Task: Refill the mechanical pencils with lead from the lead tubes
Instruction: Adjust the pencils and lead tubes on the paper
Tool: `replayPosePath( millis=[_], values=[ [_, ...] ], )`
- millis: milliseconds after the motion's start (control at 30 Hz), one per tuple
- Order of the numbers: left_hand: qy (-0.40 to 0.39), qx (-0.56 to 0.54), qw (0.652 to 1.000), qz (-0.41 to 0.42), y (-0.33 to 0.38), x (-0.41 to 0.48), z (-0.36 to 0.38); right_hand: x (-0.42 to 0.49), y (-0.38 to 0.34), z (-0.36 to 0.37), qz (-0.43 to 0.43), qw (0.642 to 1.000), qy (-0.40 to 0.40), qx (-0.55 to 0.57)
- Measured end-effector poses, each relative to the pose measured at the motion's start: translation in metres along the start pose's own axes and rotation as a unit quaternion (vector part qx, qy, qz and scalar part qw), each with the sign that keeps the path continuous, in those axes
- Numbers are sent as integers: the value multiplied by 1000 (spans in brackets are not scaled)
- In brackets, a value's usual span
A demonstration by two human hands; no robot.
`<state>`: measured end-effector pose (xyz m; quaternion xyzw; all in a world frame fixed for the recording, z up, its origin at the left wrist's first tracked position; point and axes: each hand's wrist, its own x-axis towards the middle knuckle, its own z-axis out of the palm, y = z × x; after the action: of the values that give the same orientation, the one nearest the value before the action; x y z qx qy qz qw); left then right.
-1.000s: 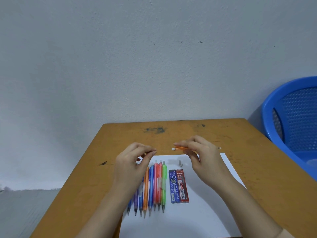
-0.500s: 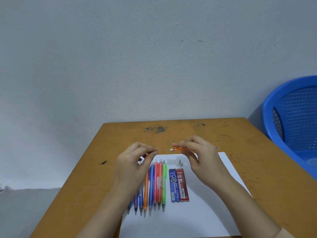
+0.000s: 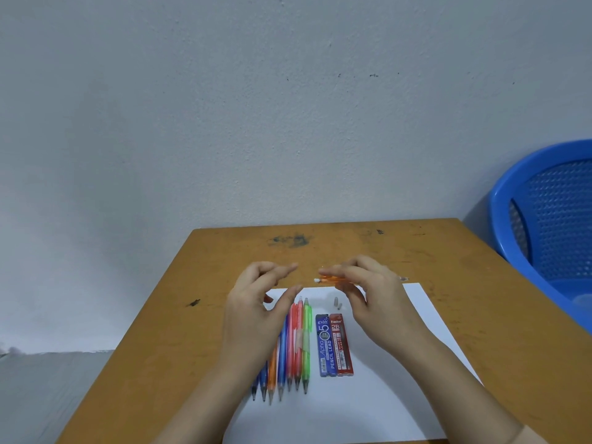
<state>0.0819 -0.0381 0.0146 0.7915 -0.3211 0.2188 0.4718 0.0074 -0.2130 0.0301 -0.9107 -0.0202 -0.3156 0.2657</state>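
Spreading the left hand (image 3: pixel 256 302): thumb and forefinger, pinched together half a second ago, now stand well apart, with nothing visible between them. Hovers above the far left corner of the paper (image 3: pixel 416 315), just short of the eraser (image 3: pixel 317 280).

Gripping the pencil (image 3: pixel 336 278) as before in the right hand (image 3: pixel 378 296): pinched level between thumb and fingertips above the paper's far edge, eraser end pointing left, tip poking out past the hand on the right. Has barely shifted over the last second.

Lying untouched on the paper:
- the row (image 3: pixel 296 347) of other pencils along its left part, half hidden under the left hand and wrist
- the blue tube (image 3: pixel 325 344) and red tube (image 3: pixel 342 344), side by side and touching, near its middle
- two small grey caps (image 3: pixel 337 302) just beyond the tubes, toward the far edge

Probably marks a regrip rather than progress. The white eraser is still plugged into the barrel, leaving no way in for lead yet. Looks like readying a fresh pinch on the eraser to draw it out.

Calls for a light, straight pull with the barrel kept level, then for setting the eraser down on the paper beside the caps, lest it roll off onto the table (image 3: pixel 224 267). After that, fetching a tube.

Seems early in the task, judging by the row waiting and both tubes lying where neither hand touches them.
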Motion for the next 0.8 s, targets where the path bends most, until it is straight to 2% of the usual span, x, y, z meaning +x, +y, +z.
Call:
replayPosePath(
  millis=[233,800],
  values=[
    [5,-35,997,-71,6,-5,7,1,7,2,22,999,48,5],
    [-68,-129,987,-74,14,-10,11,-1,-3,5,-1,998,59,22]
  ],
)
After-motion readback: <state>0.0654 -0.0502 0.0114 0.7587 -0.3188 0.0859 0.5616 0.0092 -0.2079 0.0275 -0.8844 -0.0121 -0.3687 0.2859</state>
